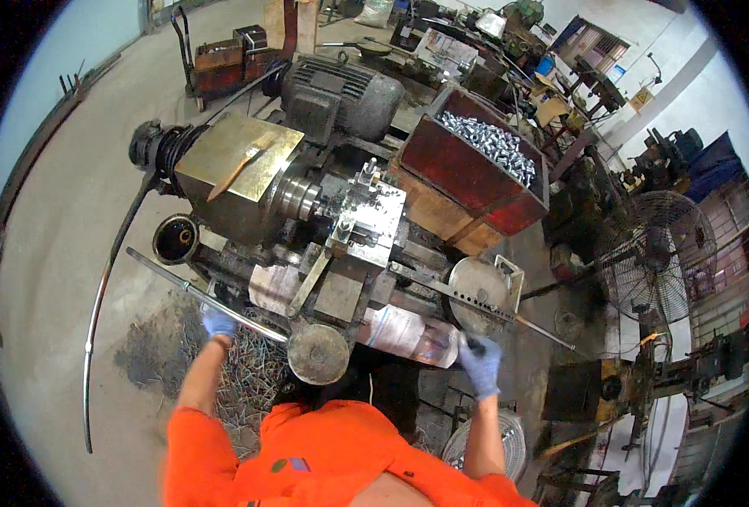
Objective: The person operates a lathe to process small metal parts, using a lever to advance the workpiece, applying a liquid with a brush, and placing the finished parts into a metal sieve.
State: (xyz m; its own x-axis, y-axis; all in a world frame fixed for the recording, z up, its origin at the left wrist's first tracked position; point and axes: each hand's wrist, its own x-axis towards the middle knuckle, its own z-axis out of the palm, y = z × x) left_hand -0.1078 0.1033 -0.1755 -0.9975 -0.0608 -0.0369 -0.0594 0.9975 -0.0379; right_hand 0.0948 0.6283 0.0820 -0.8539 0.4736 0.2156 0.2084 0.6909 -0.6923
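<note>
My left hand (pixel 220 322), in a pale blue glove, is at the lower left of a small lathe, beside a long metal lever (pixel 214 300). The machine's parts and the lever partly cover its fingers. At the right end of a worn, light-coloured sheet (pixel 404 331), my right hand (pixel 481 365), gloved alike, is closed around something dark that I cannot make out. Between them are the lathe's bright tool block (pixel 373 221), its chuck (pixel 300 199) and a round grey disc (pixel 318 354). A wooden-handled brush (pixel 241 167) lies on the brass-coloured headstock cover (pixel 222 152).
A dark red bin (pixel 476 173) of small metal parts (pixel 488 144) stands behind the tool block. A motor (pixel 340 97) sits at the back. Metal shavings (pixel 243 372) litter the floor at left. To the right are a perforated bar (pixel 467 297) and a caged fan (pixel 657 253).
</note>
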